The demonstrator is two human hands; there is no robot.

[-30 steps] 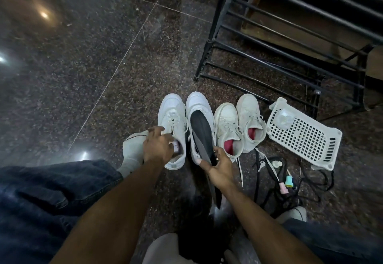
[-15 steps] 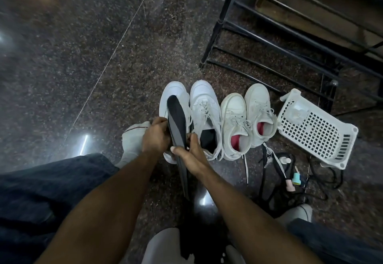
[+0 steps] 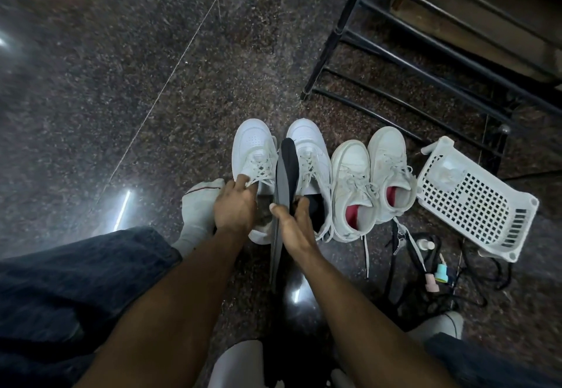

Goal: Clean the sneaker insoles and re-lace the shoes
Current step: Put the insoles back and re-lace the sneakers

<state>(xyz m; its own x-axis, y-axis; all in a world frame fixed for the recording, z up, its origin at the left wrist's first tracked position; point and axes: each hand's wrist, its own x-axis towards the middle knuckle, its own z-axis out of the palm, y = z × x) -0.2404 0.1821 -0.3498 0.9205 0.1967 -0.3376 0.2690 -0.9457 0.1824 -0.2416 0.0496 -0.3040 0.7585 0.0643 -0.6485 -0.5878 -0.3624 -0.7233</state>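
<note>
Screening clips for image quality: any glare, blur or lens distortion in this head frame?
Head view: bright glare spots on the polished floor at the left edge, top left and between the forearms; smeared blur at the left and bottom edges; wide-angle bending of the black rack bars; the sneakers and dark insole stay fairly sharp, dimly lit.

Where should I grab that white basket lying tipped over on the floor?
I'd grab the white basket by its raised corner post, coming down from above. It lies tilted with its holed bottom up, and that post sticks up clear of the sneakers.
</note>
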